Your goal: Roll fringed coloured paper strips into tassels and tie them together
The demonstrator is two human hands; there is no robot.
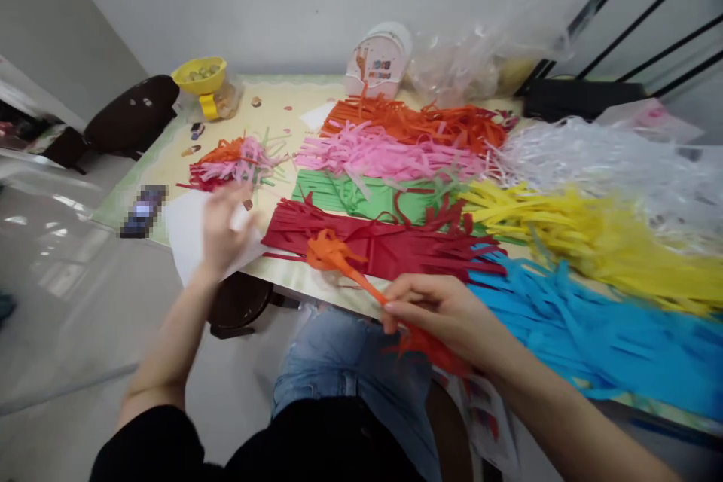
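Observation:
My right hand [423, 305] is closed on an orange paper tassel [333, 252], pinched at its twisted neck. The tassel's looped end points up and left over the dark red fringed paper [350, 237], and loose strips hang below my fingers. Over at the left, my left hand [223, 230] is smeared by motion above a white sheet [189, 233] at the table's front edge. Whether its fingers hold the sheet cannot be made out. Just beyond that hand lies a small pile of orange, pink and red strips [234, 162].
Fringed paper in green [350, 194], pink [389, 151], orange [418, 120], yellow [604, 230] and blue [599, 331] covers the table's middle and right. White shredded strips [610, 166] lie behind. A phone [144, 211] rests by the left edge; a yellow-topped container [200, 79] stands at the back left.

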